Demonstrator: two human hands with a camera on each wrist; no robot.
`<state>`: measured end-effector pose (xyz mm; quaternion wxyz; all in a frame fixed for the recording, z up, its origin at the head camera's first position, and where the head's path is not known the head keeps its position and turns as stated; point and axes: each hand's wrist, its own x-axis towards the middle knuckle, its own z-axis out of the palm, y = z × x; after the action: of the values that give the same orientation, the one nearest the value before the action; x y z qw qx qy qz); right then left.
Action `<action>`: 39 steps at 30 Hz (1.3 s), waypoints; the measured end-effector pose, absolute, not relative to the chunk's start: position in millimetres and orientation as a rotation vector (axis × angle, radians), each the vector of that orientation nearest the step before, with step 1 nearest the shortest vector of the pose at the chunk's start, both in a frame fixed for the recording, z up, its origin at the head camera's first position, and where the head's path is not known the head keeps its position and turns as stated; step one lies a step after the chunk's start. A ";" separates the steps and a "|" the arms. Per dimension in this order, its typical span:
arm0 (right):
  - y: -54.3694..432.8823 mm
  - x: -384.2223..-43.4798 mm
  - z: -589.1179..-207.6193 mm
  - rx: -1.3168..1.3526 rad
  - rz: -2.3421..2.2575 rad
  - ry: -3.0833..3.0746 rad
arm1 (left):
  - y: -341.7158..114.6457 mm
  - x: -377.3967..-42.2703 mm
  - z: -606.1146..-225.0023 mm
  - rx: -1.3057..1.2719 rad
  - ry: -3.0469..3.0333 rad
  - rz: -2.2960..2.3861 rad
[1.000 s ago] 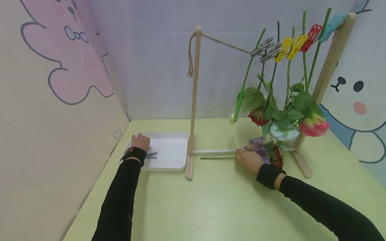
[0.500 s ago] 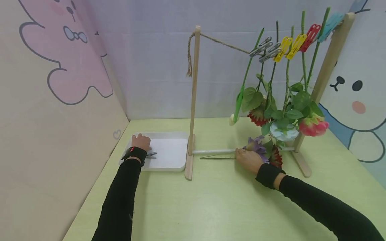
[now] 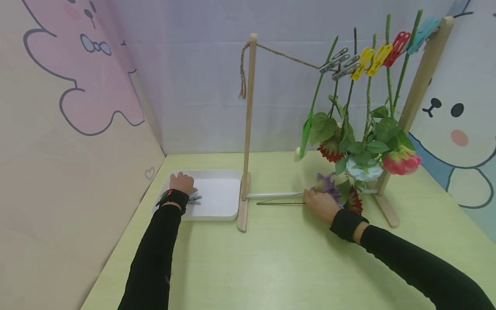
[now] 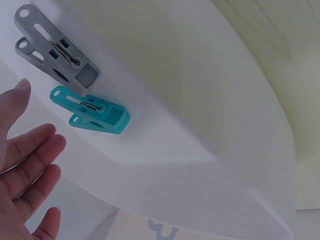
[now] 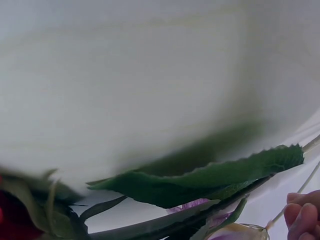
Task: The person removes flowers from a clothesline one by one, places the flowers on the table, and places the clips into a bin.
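My left hand [image 3: 183, 183] is over the left part of the white tray [image 3: 222, 212]. In the left wrist view its fingers are spread loosely beside a grey clothespin [image 4: 60, 52] and a teal clothespin [image 4: 95, 112], apart from both. My right hand [image 3: 320, 205] is low at the rack's white crossbar [image 3: 275, 195], with curled fingers at the thin stem of a purple flower [image 3: 327, 186], which they seem to pinch. A red flower [image 3: 354, 201] with a green leaf [image 5: 200, 175] lies just right of that hand. Bare stems [image 3: 280, 203] stick out to its left.
A wooden rack [image 3: 249, 116] stands on the pale green table [image 3: 248, 267]. From its rope [image 3: 288, 56] several flowers hang head down, held by grey, yellow [image 3: 362, 63], red [image 3: 397, 48] and blue [image 3: 423, 35] clothespins. Printed fabric walls [image 3: 93, 185] enclose the table.
My right hand has moved very slightly right and up at the purple flower. The head view has shifted a little. My left hand stays over the tray.
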<state>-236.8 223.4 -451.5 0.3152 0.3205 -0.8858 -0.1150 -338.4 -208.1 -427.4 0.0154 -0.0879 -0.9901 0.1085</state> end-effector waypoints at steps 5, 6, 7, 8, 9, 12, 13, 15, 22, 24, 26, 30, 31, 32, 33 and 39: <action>222.3 -235.7 -452.0 0.857 -0.325 -2.291 | -207.5 -337.2 -425.5 -0.271 -3.087 0.334; 222.1 -235.4 -452.1 0.858 -0.331 -2.281 | -207.4 -336.9 -424.9 -0.268 -3.088 0.332; 221.9 -235.2 -452.1 0.859 -0.340 -2.271 | -207.2 -336.7 -424.5 -0.264 -3.091 0.330; 221.7 -234.9 -452.1 0.859 -0.341 -2.264 | -207.1 -336.6 -424.0 -0.258 -3.093 0.327; 221.5 -234.7 -452.0 0.859 -0.339 -2.258 | -207.0 -336.4 -423.6 -0.257 -3.096 0.327; 220.7 -234.5 -451.2 0.863 -0.326 -2.252 | -206.6 -335.7 -422.0 -0.254 -3.099 0.328; 220.6 -234.4 -450.8 0.866 -0.321 -2.256 | -206.6 -335.6 -421.7 -0.255 -3.098 0.327; 220.1 -234.0 -449.7 0.870 -0.311 -2.262 | -207.1 -335.6 -421.4 -0.262 -3.092 0.326; 217.4 -228.5 -435.6 0.853 -0.231 -2.311 | -213.5 -341.3 -417.9 -0.306 -3.019 0.300; 217.0 -225.1 -429.0 0.836 -0.188 -2.326 | -213.0 -341.2 -411.1 -0.321 -2.981 0.295; 217.3 -222.2 -421.4 0.811 -0.120 -2.324 | -210.3 -338.6 -397.7 -0.317 -2.955 0.293; 220.1 -218.8 -401.0 0.738 0.008 -2.280 | -206.4 -337.8 -356.0 -0.283 -2.929 0.230; 221.2 -219.1 -394.5 0.719 0.041 -2.271 | -206.1 -339.6 -342.8 -0.270 -2.926 0.199; 222.3 -219.2 -387.2 0.701 0.067 -2.267 | -205.6 -341.8 -328.1 -0.254 -2.923 0.162; 223.6 -219.6 -379.6 0.681 0.093 -2.267 | -205.3 -344.6 -312.4 -0.239 -2.910 0.123; 231.5 -223.9 -323.9 0.543 0.397 -2.321 | -181.4 -349.7 -193.4 -0.110 -2.751 -0.215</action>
<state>-223.9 231.5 -323.9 0.3545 0.2100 -0.8981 0.1536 -349.7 -181.4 -193.4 0.1889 -0.0391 -0.9782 -0.0764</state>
